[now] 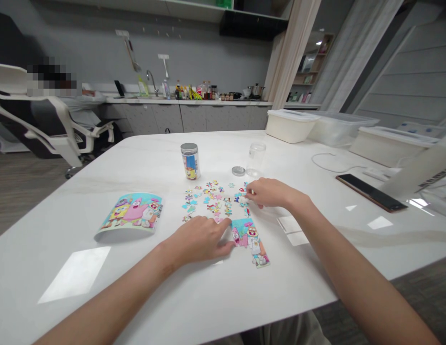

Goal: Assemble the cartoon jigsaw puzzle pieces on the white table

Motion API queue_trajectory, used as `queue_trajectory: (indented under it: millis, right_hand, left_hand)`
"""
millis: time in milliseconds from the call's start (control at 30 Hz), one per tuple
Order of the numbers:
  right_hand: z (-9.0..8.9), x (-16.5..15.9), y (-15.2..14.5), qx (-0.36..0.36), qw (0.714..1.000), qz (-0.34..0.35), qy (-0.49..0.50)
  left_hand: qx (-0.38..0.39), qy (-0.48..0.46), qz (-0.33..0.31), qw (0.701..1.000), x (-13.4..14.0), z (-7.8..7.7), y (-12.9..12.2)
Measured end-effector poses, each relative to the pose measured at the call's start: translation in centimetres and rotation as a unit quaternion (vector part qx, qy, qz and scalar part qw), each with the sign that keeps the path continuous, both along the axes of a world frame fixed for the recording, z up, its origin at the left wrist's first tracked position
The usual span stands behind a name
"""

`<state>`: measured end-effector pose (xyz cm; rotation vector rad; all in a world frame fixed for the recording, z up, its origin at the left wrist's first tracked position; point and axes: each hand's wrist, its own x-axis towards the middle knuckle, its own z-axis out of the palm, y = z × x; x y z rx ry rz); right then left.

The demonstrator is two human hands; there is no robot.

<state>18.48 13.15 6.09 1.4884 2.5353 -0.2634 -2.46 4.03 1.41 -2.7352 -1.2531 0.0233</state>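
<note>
Part of a jigsaw puzzle is joined together on the white table, showing a pink starfish and another cartoon figure. My left hand rests at its left edge, thumb and index finger apart and near the pieces. Beyond it, loose puzzle pieces lie scattered. My right hand is at the right side of these pieces with its fingers bent together; what they hold, if anything, is hidden. A curved picture sheet with the same cartoon figures lies to the left.
Behind the pieces stand a lidded picture jar, a clear jar and a silver lid. A phone, a white cable and storage boxes are on the right. A person sits in a chair at the far left.
</note>
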Motion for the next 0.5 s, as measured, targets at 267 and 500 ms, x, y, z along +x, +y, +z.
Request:
queue_trajectory:
  millis: [267, 500]
  right_hand:
    - [-0.32, 0.16, 0.23, -0.023, 1.0, 0.006, -0.002]
    - [-0.39, 0.11, 0.08, -0.058, 0.997, 0.025, 0.048]
  left_hand:
    - [-0.009, -0.009, -0.015, 1.0, 0.23, 0.28, -0.18]
    - [0.022, -0.011, 0.002, 1.0, -0.39, 0.03, 0.63]
